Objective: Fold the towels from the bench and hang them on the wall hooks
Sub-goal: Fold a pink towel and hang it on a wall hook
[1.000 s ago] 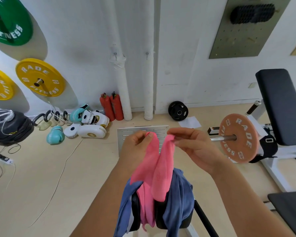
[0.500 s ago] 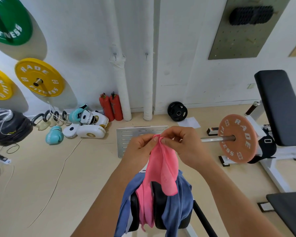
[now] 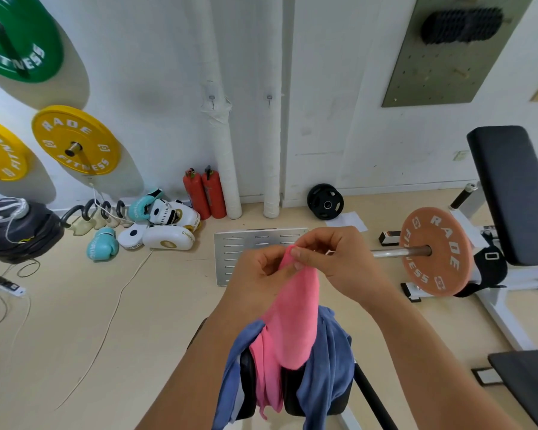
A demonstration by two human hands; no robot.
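So since a second ago the two hands have come together: the left hand (image 3: 261,271) and right hand (image 3: 339,259) now both pinch the same top edge of the pink towel (image 3: 295,318), where before they held the corners apart. It hangs doubled over, its lower end draped with the blue towel (image 3: 326,367) on the black pad of the surface (image 3: 292,395) right below the pink towel. I'd match the corners square and smooth the crease before letting go, then head for the wall hooks (image 3: 269,97), up on the wall well beyond the pink towel.
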